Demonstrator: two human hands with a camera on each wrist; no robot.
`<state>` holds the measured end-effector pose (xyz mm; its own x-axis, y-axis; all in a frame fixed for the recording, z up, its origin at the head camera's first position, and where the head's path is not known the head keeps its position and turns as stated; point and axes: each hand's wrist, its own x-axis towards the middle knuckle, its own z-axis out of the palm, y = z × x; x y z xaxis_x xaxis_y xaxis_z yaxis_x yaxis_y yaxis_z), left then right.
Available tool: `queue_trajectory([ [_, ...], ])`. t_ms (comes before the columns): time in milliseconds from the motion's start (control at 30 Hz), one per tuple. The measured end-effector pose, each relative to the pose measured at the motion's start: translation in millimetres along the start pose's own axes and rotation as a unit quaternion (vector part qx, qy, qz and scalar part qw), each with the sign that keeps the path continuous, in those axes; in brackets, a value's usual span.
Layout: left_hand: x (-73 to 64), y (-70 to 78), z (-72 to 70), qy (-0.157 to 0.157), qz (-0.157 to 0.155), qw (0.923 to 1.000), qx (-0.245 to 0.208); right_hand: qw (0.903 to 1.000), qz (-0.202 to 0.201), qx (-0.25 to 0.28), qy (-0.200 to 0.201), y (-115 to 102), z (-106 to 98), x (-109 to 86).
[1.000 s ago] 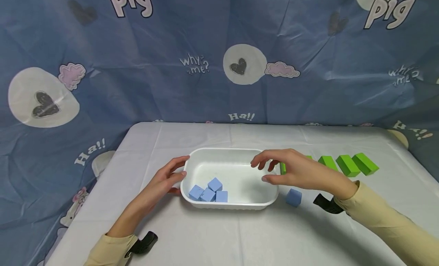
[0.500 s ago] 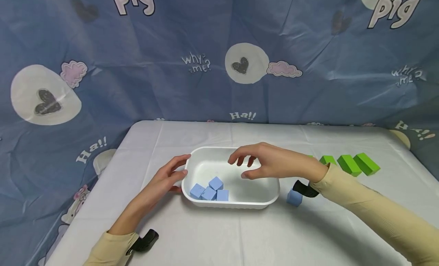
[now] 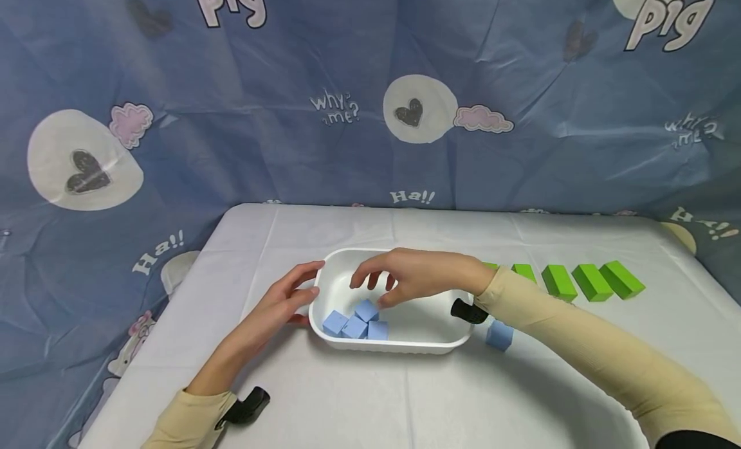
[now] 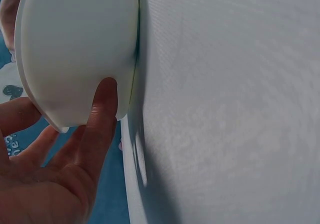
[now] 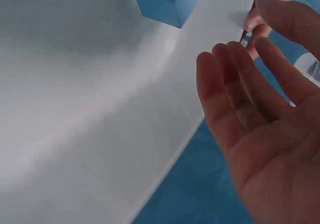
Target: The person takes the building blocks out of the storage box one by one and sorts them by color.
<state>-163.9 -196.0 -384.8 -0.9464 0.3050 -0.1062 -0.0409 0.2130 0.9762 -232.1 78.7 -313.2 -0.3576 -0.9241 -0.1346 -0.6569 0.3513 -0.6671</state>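
A white plastic tub (image 3: 428, 347) holds several light-blue cubes (image 3: 354, 327) bunched at its left end. My left hand (image 3: 276, 304) rests against the tub's left end, thumb and a finger at the rim. In the left wrist view, one long, nearly straight finger (image 4: 104, 101) touches the outer wall. Over the tub is my right hand (image 3: 408, 273), fingers loosely bent and nothing between them. Its thumb overlaps the upper right cube in the head view. The right wrist view shows the right palm (image 5: 280, 154) with its fingers apart from the cubes.
One more blue cube (image 3: 500, 335) lies on the white tablecloth to the right of the tub, under the right forearm. Several green blocks (image 3: 592, 282) stand in a row at the back right, partly behind the right sleeve. A blue patterned curtain (image 3: 324, 159) hangs behind the table.
My right hand has moved left from the tub's right rim to over its middle, close to the cubes. My left hand and the cubes have stayed in place.
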Motion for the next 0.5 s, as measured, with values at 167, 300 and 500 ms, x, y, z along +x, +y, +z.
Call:
queue_trajectory([
  [167, -0.7, -0.9, -0.9, -0.002, 0.0, 1.0, -0.006, 0.9984, 0.002, 0.046, -0.031, 11, 6, 16.7],
  [300, -2.1, -1.2, -1.8, -0.005, 0.003, 0.9999, -0.013, 0.9958, 0.014, 0.069, -0.058, 21, 11, 24.4],
  [500, -2.6, -0.9, -1.2, -0.004, 0.001, 0.9999, -0.012, 0.9902, 0.032, 0.103, -0.089, 31, 18, 28.5],
])
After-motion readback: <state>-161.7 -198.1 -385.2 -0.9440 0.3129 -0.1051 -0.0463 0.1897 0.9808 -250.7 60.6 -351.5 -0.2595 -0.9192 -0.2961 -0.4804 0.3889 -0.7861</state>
